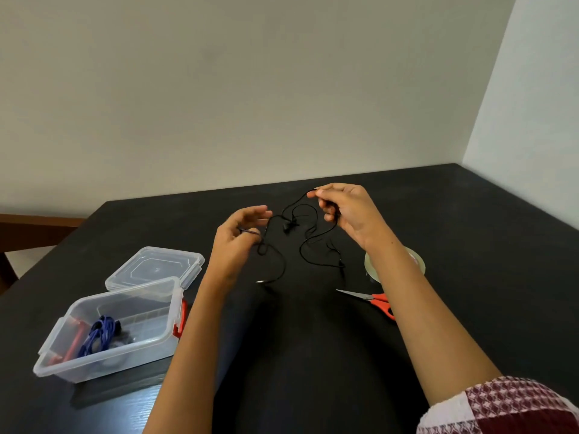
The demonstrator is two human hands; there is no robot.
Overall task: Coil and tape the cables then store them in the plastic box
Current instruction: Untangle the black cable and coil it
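A thin black earphone cable [308, 242] hangs in loose loops between my two hands above the black table [470, 214]. My left hand [238, 242] has the cable wound round its fingers, with the upper fingers stretched out. My right hand [344, 211] pinches a higher part of the cable between thumb and forefinger. The cable's plug end [260, 281] dangles near the table. A clear plastic box [169, 336] at the left holds a coiled blue cable [100, 335] and a red one [73, 343]. A roll of clear tape [419, 261] lies behind my right forearm.
The box's clear lid [155, 267] lies flat just behind the box. Orange-handled scissors [371, 300] lie on the table to the right, next to my right forearm. A wall stands behind the table, and a wooden piece of furniture [37, 227] shows at the far left.
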